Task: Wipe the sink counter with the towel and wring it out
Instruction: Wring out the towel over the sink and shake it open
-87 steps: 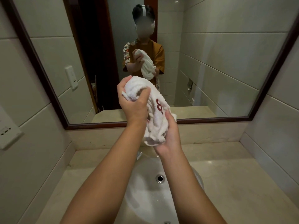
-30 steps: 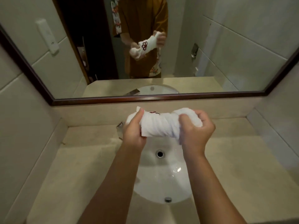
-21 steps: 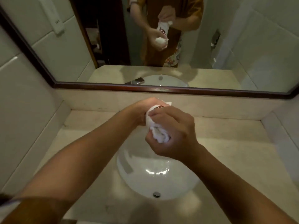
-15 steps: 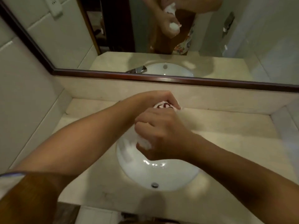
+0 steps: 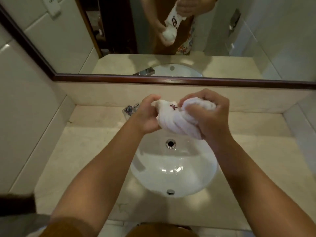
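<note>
The large rectangular mirror with a dark brown wooden frame (image 5: 171, 81) covers the wall at the back; its glass shows one person in a brown shirt and the same towel seen from the other side. Under it lies the smooth beige stone worktop (image 5: 82, 151), polished and a little shiny, with a low raised edge of the same stone along the back and the sides. The walls at both sides are covered with big glossy pale tiles (image 5: 25, 117).

In the middle of the worktop sits one round white ceramic sink bowl (image 5: 174, 168), glossy, with bright light spots on its bottom. It has two small round metal openings: one on the far wall of the bowl (image 5: 170, 144) and one at its near edge (image 5: 170, 192). One angular chrome tap (image 5: 130, 109) stands behind the bowl, to the left, partly hidden by the left wrist.

The one white terry cloth towel with a small dark red embroidered mark (image 5: 177, 117) is held in the air above the far part of the sink, not touching it. It is twisted into a thick rope with spiral folds, soft and fluffy on the surface.

The left hand (image 5: 147, 115) grips the left end with curled fingers. The right hand (image 5: 210, 117) is wrapped tightly around the right end.
</note>
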Available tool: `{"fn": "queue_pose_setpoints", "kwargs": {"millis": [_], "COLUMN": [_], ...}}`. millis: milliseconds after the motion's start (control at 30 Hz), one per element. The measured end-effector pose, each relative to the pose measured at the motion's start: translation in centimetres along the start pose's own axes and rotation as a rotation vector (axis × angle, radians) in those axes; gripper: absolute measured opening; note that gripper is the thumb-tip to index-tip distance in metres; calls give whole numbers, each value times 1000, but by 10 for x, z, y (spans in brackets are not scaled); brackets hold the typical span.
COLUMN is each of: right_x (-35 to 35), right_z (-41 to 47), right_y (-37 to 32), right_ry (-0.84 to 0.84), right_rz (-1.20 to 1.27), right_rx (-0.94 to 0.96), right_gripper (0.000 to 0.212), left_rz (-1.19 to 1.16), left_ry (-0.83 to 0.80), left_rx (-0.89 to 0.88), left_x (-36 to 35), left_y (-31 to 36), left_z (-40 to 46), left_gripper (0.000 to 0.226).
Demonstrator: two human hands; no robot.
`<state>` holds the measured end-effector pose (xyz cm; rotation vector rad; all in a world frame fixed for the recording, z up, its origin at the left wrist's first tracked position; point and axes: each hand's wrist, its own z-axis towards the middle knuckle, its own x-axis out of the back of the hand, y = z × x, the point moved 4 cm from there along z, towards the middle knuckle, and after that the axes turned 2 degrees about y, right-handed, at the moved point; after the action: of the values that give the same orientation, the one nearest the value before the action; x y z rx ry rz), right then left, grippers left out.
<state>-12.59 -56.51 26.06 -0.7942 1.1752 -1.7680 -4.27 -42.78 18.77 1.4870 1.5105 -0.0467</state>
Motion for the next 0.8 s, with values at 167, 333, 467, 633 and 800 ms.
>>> {"fn": "queue_pose_setpoints", "kwargs": {"millis": [167, 333, 467, 633, 800], "right_x": [12, 14, 14, 13, 12], "right_z": [-3, -54, -46, -30, -22], "right_y": [33, 39, 55, 21, -30], "right_ry": [238, 213, 465, 688, 310], "right_rz": [833, 500, 664, 419, -266], "right_rx": [-673, -629, -587, -329, 376], "right_gripper": [18, 30, 23, 16, 12], "left_rz": [-180, -399, -464, -255, 221], "left_ry": [-165, -163, 116, 459, 243], "left_rx": [-253, -364, -503, -516, -317], "left_x": [23, -3, -8, -6, -30], "left_y": [-5, -10, -4, -1, 32], "left_z": [-10, -4, -10, -5, -9], "left_gripper": [51, 57, 32, 19, 33]}}
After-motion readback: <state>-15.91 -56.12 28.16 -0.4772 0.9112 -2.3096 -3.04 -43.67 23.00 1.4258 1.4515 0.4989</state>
